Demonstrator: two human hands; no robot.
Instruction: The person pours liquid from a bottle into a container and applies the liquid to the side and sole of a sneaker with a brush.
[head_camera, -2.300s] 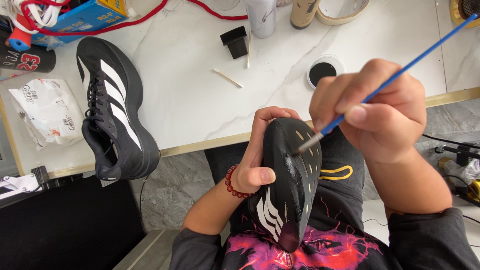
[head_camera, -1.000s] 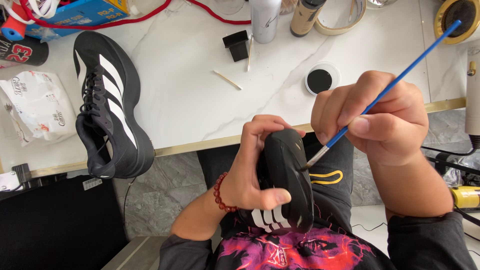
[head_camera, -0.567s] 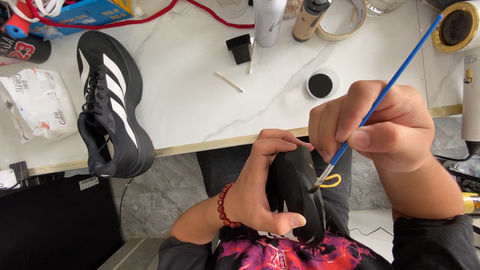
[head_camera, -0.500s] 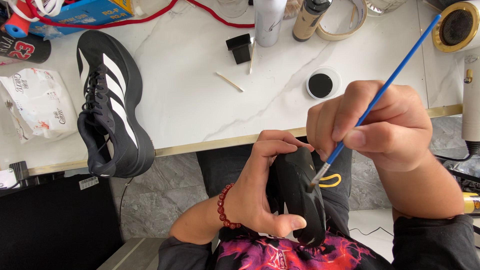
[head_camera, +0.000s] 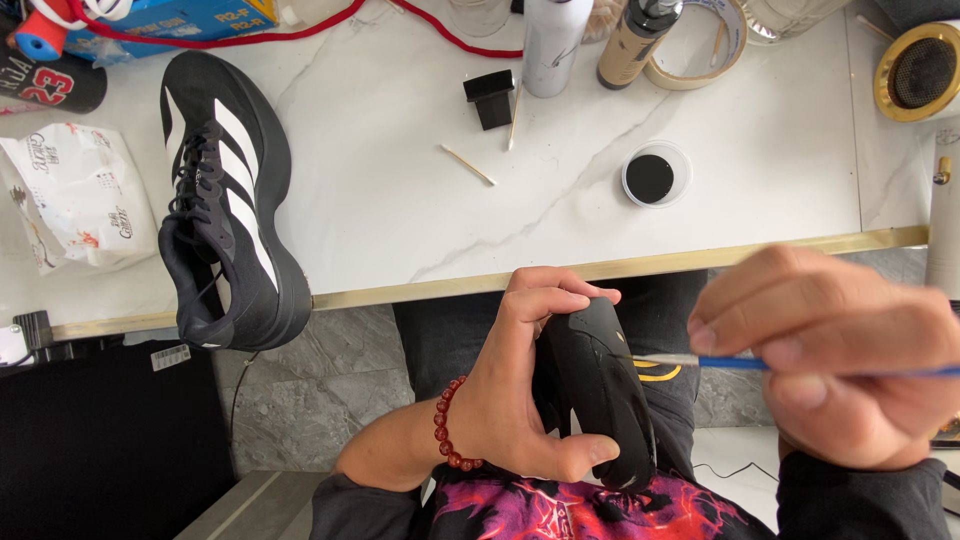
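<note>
The table (head_camera: 420, 190) is white marble with a gold near edge and spans the far half of the scene. At its left, a black shoe with white stripes (head_camera: 228, 205) lies with its heel past the near edge. A white packet (head_camera: 75, 195) lies left of that shoe.

Near the person's lap, the left hand (head_camera: 515, 395) is closed around a second black shoe (head_camera: 600, 390), held end-on below the table edge. The fingers wrap over the far end; the thumb presses the near end. A red bead bracelet (head_camera: 450, 425) circles the left wrist.

The right hand (head_camera: 850, 370), at right and blurred, pinches a blue-handled brush (head_camera: 735, 363). The brush lies level, and its tip touches the right side of the held shoe.

On the table, far from the hands, stands a small round dish of black paint (head_camera: 655, 175). Farther left lie a wooden stick (head_camera: 468, 165) and a small black cap (head_camera: 490, 98). A white can (head_camera: 553, 40), a dark bottle (head_camera: 638, 40) and a tape roll (head_camera: 700, 45) stand along the far edge.
</note>
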